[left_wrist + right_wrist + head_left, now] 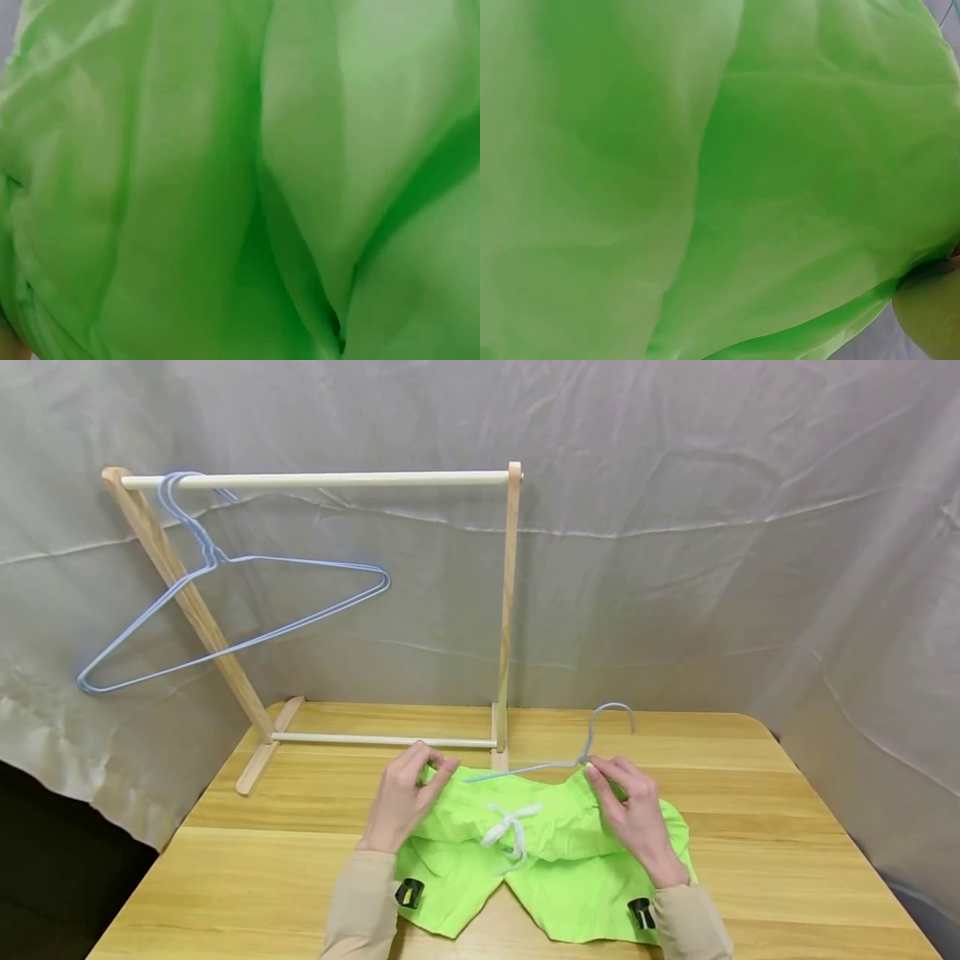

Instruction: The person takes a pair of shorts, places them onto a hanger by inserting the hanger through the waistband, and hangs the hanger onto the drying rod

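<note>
Shorts (540, 847), bright green, with loose wire hanger (540, 767), on wood-grain desk (765, 860).
Head view, lower centre: left hand (408, 797) pinches the waistband (555, 789) at its left; right hand (633, 810) pinches it just beside the base of the hook (617, 704), whether gripping wire too cannot be told. One hanger shoulder slopes left over the waist; the remainder is hidden. Best handled, in judgement, by spreading the waistband evenly and keeping the hook centred, lest the wire snag. Thin, creased cloth; soft white cord bow (510, 827); upper left, pale wooden rack (337, 481) with white bars, bearing triangular blue hangers (215, 558). Left wrist view: long, soft green folds fill most of the frame. Right wrist view: broader folds; blurred rounded form (930, 307), lower right, unidentified.
</note>
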The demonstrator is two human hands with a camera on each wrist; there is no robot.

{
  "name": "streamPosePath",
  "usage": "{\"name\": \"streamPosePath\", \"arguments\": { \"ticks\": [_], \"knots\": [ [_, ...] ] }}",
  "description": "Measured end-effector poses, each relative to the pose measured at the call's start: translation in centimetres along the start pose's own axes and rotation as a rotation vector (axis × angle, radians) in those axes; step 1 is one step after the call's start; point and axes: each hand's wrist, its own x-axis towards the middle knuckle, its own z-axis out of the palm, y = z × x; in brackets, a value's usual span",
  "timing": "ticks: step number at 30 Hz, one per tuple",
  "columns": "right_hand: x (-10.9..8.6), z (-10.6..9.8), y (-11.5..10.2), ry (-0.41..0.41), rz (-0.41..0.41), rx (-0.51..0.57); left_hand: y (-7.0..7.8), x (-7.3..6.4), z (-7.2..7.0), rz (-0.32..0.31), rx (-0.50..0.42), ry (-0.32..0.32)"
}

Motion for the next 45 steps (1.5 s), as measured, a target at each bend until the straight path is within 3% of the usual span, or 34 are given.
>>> {"name": "streamPosePath", "arguments": {
  "ticks": [4, 8, 14, 25, 45],
  "knots": [
    [0.0, 0.2, 0.0, -0.008, -0.033, -0.007, 1.2, 0.1, 0.3, -0.114, 0.021, -0.176],
    [0.0, 0.5, -0.3, 0.002, -0.080, -0.013, 1.9, 0.2, 1.1, -0.076, 0.039, -0.230],
    [0.2, 1.1, -1.2, -0.019, -0.144, -0.010, 2.6, 0.2, 2.5, 0.042, 0.064, -0.209],
    [-0.1, 1.9, -2.6, -0.073, -0.155, -0.055, 3.6, 0.2, 3.9, 0.123, 0.072, -0.181],
    [0.0, 1.4, -1.8, -0.098, -0.130, 0.006, 3.4, 0.1, 3.6, 0.082, 0.046, -0.125]
  ]
}}
